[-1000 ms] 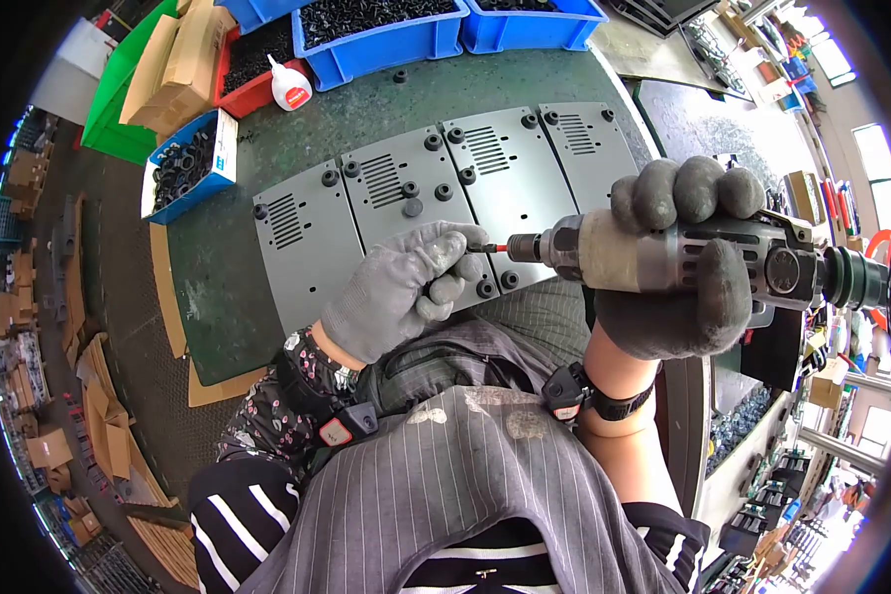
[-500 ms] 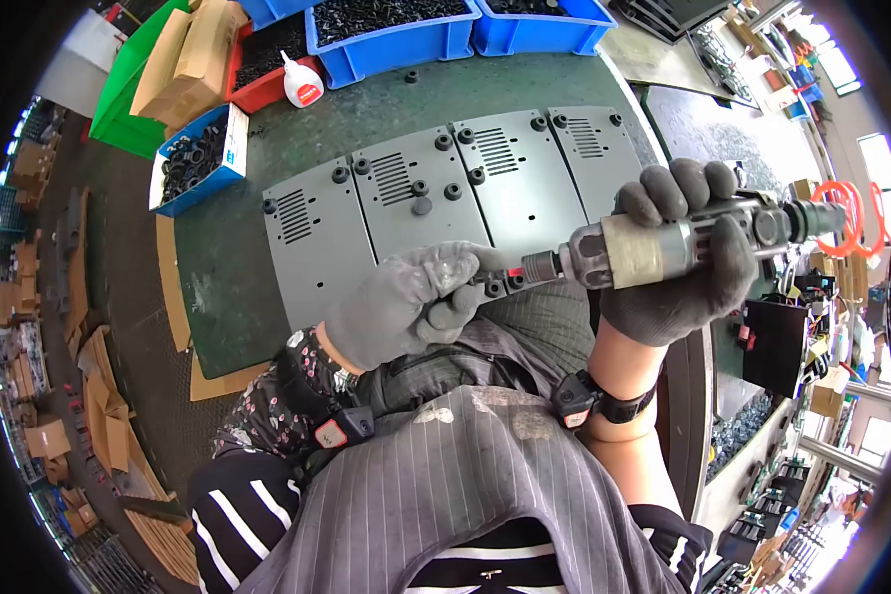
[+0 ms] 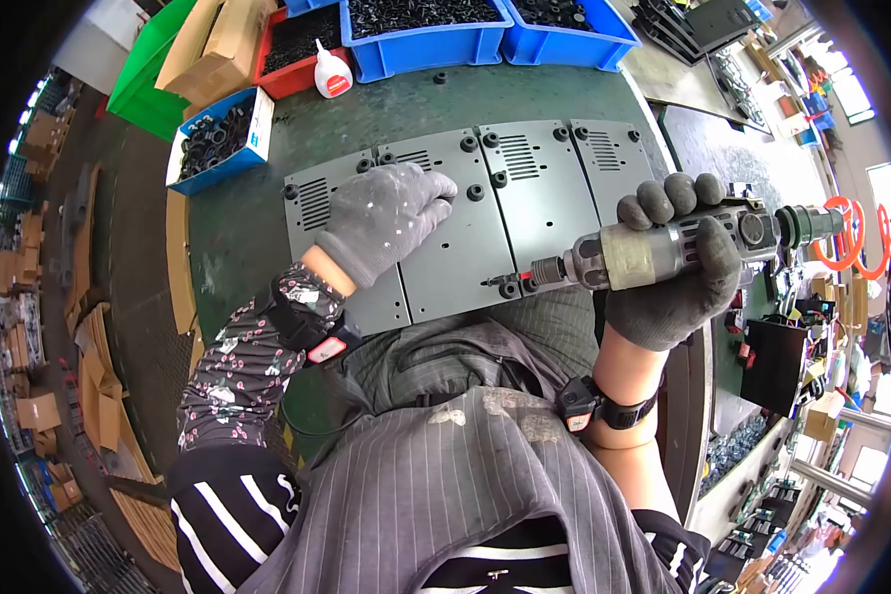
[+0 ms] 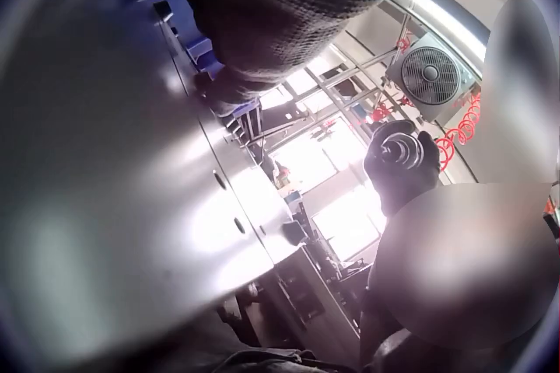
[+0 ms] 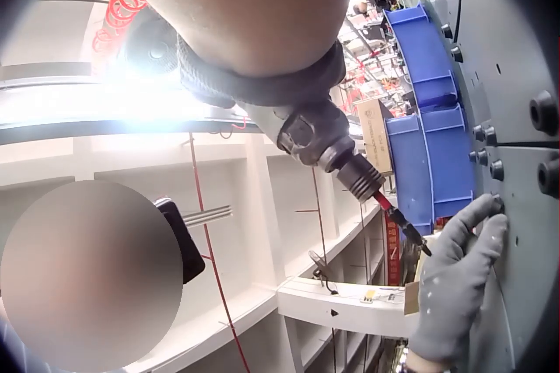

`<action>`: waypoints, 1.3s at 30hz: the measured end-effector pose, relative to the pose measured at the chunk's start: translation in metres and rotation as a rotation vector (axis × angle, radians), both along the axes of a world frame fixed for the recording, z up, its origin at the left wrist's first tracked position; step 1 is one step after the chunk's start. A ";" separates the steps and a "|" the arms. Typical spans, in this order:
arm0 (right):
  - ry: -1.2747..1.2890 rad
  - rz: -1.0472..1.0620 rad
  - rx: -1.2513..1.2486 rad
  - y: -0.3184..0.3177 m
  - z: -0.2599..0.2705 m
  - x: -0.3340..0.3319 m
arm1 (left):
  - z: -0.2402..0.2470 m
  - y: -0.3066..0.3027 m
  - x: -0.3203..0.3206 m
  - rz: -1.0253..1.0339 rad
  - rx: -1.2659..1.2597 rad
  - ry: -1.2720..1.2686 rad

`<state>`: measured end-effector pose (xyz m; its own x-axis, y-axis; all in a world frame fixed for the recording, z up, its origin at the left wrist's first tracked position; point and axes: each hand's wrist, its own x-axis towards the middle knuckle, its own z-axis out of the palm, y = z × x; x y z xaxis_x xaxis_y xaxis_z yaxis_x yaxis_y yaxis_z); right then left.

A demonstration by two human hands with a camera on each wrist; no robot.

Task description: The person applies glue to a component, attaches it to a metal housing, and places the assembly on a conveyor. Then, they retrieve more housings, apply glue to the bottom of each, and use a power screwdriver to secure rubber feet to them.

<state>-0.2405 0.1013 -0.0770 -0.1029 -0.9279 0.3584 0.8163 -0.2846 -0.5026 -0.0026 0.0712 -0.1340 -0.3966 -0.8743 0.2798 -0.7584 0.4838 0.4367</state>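
Note:
In the head view, my gloved right hand (image 3: pixel 678 272) grips a power screwdriver (image 3: pixel 636 255), its bit (image 3: pixel 505 281) pointing left over the near edge of the grey metal plates (image 3: pixel 452 267). The right wrist view shows the dark bit tip (image 5: pixel 411 231) bare of my left hand. My gloved left hand (image 3: pixel 386 220) reaches over the plates, fingers bent and bunched toward the surface. From the right wrist side, the left fingertips (image 5: pixel 499 216) lie right at a black rubber foot; I cannot tell whether they pinch it. Other rubber feet (image 3: pixel 476 192) stand on the plates around the slotted vents.
Blue bins (image 3: pixel 431 45) of small black parts line the back of the green table (image 3: pixel 267 238). Beside them are a red bin (image 3: pixel 297 79), a white squeeze bottle (image 3: pixel 333 74) and a blue-and-white box (image 3: pixel 257 148). A red coiled hose (image 3: pixel 846 238) hangs at the right.
My left hand has left the screwdriver's bit and moved up and left over the plates, covering feet that showed before. The screwdriver stays in my right hand, slightly lower. The head view has shifted.

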 end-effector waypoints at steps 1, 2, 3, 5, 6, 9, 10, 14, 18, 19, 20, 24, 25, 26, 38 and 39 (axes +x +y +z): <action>0.002 0.004 -0.001 0.001 0.001 0.001 | 0.004 0.000 0.000 0.007 0.086 0.004; 0.018 -0.001 0.010 0.002 0.002 0.003 | 0.009 0.003 0.002 0.009 0.086 0.007; 0.034 -0.007 0.022 0.004 0.003 0.003 | 0.014 0.007 0.006 0.032 0.416 0.177; 0.043 0.002 0.023 0.005 0.005 0.003 | 0.019 0.017 0.019 -0.036 0.874 0.398; 0.049 0.014 0.026 0.006 0.005 0.004 | 0.019 0.022 0.020 -0.035 0.880 0.398; 0.071 0.031 0.032 0.005 0.004 0.010 | 0.040 0.035 0.018 0.213 0.686 0.019; 0.073 0.037 0.033 0.006 0.004 0.012 | 0.038 0.039 0.020 0.218 0.688 0.022; 0.112 0.026 0.058 0.010 0.012 0.025 | 0.013 0.051 0.026 0.137 0.404 0.065; 0.198 0.022 0.051 0.015 0.016 0.035 | -0.001 0.065 0.029 0.036 0.240 0.160; 0.205 0.027 0.056 0.016 0.016 0.038 | 0.004 0.069 0.029 0.040 0.245 0.167; 0.217 0.052 0.042 0.019 0.016 0.041 | 0.013 0.074 0.028 0.045 0.292 0.173; 0.348 0.086 0.051 0.026 0.015 0.053 | 0.009 0.094 0.025 0.014 0.267 0.275; 0.350 0.103 0.055 0.028 0.014 0.057 | 0.007 0.098 0.023 0.021 0.253 0.238; 0.355 0.113 0.054 0.028 0.013 0.061 | 0.006 0.100 0.021 0.030 0.252 0.244; 0.899 0.135 -0.122 0.021 -0.023 0.093 | -0.007 0.105 0.017 0.069 -0.018 0.158; 1.099 0.168 -0.220 0.016 -0.019 0.090 | -0.007 0.106 0.017 0.073 -0.019 0.119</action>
<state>-0.1506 0.1173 -0.0964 0.4884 -0.8059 0.3346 -0.0002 -0.3836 -0.9235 0.0145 0.1769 -0.1414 -0.2948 -0.8940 0.3375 -0.7354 0.4378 0.5172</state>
